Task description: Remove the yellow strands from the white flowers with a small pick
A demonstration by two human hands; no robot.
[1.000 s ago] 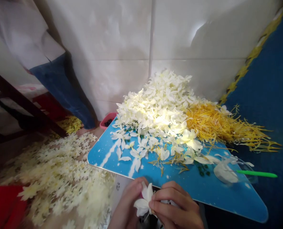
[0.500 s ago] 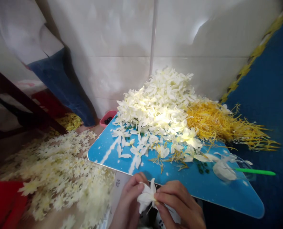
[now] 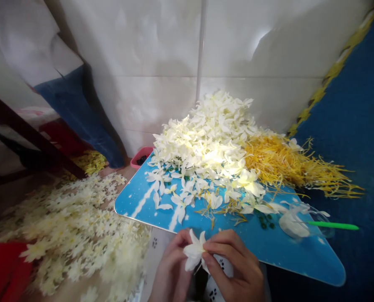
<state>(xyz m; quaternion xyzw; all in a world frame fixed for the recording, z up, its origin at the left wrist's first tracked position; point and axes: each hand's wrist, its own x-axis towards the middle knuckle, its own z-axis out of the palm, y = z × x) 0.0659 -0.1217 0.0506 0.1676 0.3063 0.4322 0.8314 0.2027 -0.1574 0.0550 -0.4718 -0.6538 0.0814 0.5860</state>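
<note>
Near the bottom centre, my left hand (image 3: 173, 264) is closed on the left side of a white flower (image 3: 194, 251). My right hand (image 3: 237, 262) pinches the same flower at its centre, fingertips pressed together. Beyond my hands lies a blue board (image 3: 287, 251) with white marks. It bears a big heap of white blossoms (image 3: 205, 130), and to their right a pile of thin yellow-orange strands (image 3: 284, 161). Loose blossoms and some strands lie along the heap's near edge.
A clear bag with white contents (image 3: 294, 224) and a green stick (image 3: 338, 225) lie at the board's right. Many white flowers (image 3: 79, 222) cover the floor at left. A pink container (image 3: 136, 161) sits behind the board. A person's blue-clad leg (image 3: 79, 109) is at upper left.
The flower between my hands has turned slightly, its petals now more spread towards the camera. My right hand has shifted a little left. The whole view has moved slightly.
</note>
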